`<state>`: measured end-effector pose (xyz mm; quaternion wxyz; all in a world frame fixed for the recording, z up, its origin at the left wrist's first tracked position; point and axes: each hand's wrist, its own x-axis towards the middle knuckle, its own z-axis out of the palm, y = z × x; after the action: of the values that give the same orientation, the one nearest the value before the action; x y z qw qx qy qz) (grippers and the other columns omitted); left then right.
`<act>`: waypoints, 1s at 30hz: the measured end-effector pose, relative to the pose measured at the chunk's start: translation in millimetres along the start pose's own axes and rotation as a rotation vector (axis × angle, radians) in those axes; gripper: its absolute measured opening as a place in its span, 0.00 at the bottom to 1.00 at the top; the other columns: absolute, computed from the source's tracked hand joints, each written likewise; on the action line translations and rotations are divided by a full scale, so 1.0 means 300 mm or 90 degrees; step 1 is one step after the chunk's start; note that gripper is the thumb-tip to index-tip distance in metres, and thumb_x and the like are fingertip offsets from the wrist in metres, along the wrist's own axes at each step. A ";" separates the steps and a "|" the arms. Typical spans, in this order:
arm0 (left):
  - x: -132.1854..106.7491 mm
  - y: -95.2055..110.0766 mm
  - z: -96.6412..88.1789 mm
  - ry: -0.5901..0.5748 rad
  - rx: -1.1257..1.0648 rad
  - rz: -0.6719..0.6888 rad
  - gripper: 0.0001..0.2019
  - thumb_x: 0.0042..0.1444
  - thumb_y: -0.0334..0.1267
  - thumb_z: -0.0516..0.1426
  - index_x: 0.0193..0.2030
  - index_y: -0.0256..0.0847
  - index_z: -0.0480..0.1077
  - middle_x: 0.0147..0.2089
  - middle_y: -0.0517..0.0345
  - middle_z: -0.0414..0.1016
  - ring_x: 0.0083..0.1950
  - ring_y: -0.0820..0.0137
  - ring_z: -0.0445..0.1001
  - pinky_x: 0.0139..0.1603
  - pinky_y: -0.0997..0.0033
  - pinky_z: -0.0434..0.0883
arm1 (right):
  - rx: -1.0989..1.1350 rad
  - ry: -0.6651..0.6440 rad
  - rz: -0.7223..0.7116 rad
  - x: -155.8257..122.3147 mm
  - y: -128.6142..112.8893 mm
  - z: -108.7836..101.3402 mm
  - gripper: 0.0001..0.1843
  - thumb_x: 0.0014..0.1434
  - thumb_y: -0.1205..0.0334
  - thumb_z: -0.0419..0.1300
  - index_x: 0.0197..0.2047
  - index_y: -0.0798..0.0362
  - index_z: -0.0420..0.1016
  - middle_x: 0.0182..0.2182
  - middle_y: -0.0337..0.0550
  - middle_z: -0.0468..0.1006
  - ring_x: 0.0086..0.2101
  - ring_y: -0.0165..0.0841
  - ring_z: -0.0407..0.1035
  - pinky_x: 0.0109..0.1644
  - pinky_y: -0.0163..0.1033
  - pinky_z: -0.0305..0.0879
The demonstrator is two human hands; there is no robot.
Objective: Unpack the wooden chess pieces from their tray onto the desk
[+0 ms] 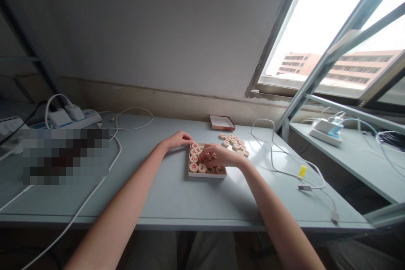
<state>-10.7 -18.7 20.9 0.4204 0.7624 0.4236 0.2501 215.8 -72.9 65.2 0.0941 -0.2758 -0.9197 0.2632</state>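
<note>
An open shallow white box (207,175) on the desk holds several round wooden Chinese chess pieces (193,168) with red and dark characters. My left hand (177,140) is at the box's far left corner, its closed fingers gripping the rim. Over the middle of the box, my right hand (218,155) reaches in from the right with bent fingers around a chess piece (209,156); part of the contents is hidden beneath it. More loose pieces (234,141) lie on the desk behind and right of the box.
The box lid (222,126) lies near the wall. White cables (272,152) cross the desk on the right, beside a yellow tag (302,171). At left stands a power strip (85,118) with plugs, near a blurred-out patch. A metal frame post (286,128) rises at right.
</note>
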 end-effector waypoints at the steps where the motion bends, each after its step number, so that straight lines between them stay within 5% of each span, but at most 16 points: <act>1: 0.001 0.000 0.000 0.001 0.002 0.002 0.19 0.43 0.50 0.57 0.32 0.35 0.75 0.33 0.53 0.76 0.37 0.65 0.69 0.39 0.71 0.63 | 0.003 -0.002 -0.007 0.005 -0.005 0.007 0.14 0.49 0.68 0.57 0.40 0.47 0.74 0.39 0.39 0.70 0.37 0.29 0.65 0.41 0.33 0.62; 8: 0.003 -0.004 0.001 -0.014 -0.016 0.007 0.18 0.44 0.49 0.57 0.33 0.34 0.74 0.33 0.53 0.76 0.36 0.67 0.70 0.39 0.71 0.63 | 0.014 -0.060 -0.027 -0.013 -0.018 -0.014 0.17 0.47 0.63 0.61 0.43 0.46 0.71 0.40 0.37 0.70 0.40 0.30 0.64 0.43 0.33 0.61; 14: 0.001 0.003 0.002 -0.009 -0.013 0.006 0.18 0.44 0.49 0.57 0.33 0.35 0.74 0.33 0.54 0.76 0.37 0.66 0.70 0.40 0.71 0.63 | 0.029 -0.031 0.007 -0.007 -0.006 -0.012 0.16 0.47 0.55 0.61 0.40 0.49 0.72 0.40 0.39 0.71 0.38 0.31 0.65 0.40 0.34 0.62; 23: 0.000 -0.006 0.003 -0.019 -0.030 -0.005 0.18 0.44 0.49 0.57 0.33 0.35 0.73 0.34 0.53 0.75 0.39 0.66 0.70 0.41 0.70 0.63 | -0.051 0.122 0.310 -0.163 0.182 -0.119 0.11 0.48 0.59 0.58 0.37 0.51 0.70 0.35 0.43 0.71 0.27 0.29 0.66 0.23 0.32 0.61; 30: -0.001 0.001 0.007 -0.019 -0.022 -0.004 0.17 0.45 0.49 0.56 0.32 0.35 0.72 0.34 0.53 0.75 0.38 0.66 0.70 0.40 0.70 0.62 | -0.148 0.143 0.259 -0.141 0.197 -0.085 0.13 0.45 0.63 0.60 0.38 0.49 0.70 0.34 0.41 0.72 0.33 0.32 0.66 0.29 0.34 0.64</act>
<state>-9.2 -20.0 20.1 0.4407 0.7572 0.4154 0.2447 286.1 -43.3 53.9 0.1082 -0.4915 -0.8532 0.1372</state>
